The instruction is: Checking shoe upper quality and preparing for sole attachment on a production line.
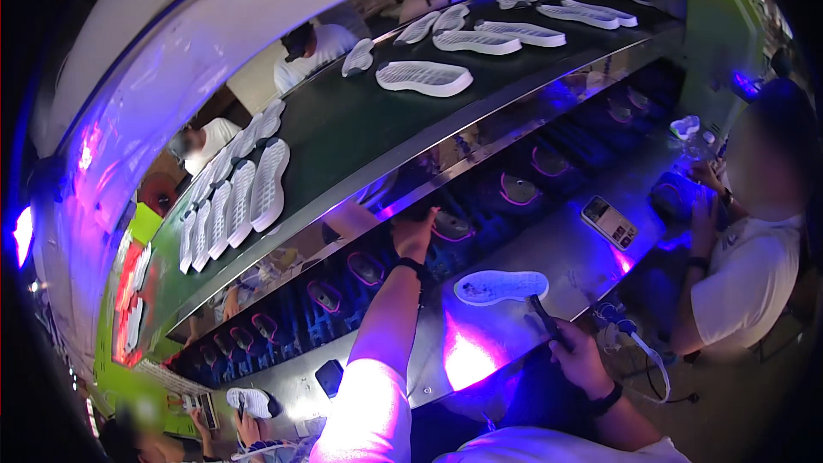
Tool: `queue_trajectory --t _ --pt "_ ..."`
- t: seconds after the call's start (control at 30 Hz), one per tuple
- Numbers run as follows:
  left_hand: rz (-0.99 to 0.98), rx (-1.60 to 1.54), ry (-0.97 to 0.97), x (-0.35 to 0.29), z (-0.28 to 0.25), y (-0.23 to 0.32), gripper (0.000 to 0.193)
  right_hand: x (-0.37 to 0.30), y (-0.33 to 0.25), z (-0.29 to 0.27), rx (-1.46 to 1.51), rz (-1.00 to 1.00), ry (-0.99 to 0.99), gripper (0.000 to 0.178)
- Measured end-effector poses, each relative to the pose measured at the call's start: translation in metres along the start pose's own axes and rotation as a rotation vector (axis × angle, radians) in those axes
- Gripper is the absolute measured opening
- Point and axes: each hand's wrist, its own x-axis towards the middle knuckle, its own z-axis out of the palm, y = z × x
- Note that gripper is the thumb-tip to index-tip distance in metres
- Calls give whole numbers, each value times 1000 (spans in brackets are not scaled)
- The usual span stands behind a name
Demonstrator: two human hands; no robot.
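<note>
My left hand [414,237] reaches forward to the lower rack, its fingers curled at the end of a grey shoe upper [453,226] with a glowing pink edge. Much of the grip is hidden by the hand itself. In my right hand [585,362], at the bench's near edge, is a dark-handled brush [549,323], slanting up and left. Its tip meets or overlaps the right end of a white shoe sole [497,286] lying flat on the metal bench [411,351]. Darker specks mark the sole's left part.
Several white soles [424,77] lie on the green upper belt [343,137]. More shoe uppers [367,268] line the dark lower rack. Phones [609,223] rest on the bench. A co-worker [754,249] sits at right, another [154,437] at lower left; a cable [656,360] hangs at right.
</note>
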Motion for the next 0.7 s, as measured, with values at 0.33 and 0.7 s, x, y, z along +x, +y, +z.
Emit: queue_trajectory --t 0.33,0.7 --pt "633 -22 -331 -14 -6 2 77 -6 -12 -6 -35 -59 41 43" --pt "-232 -196 -214 -27 -20 38 77 -3 -13 -14 -63 -61 110 42"
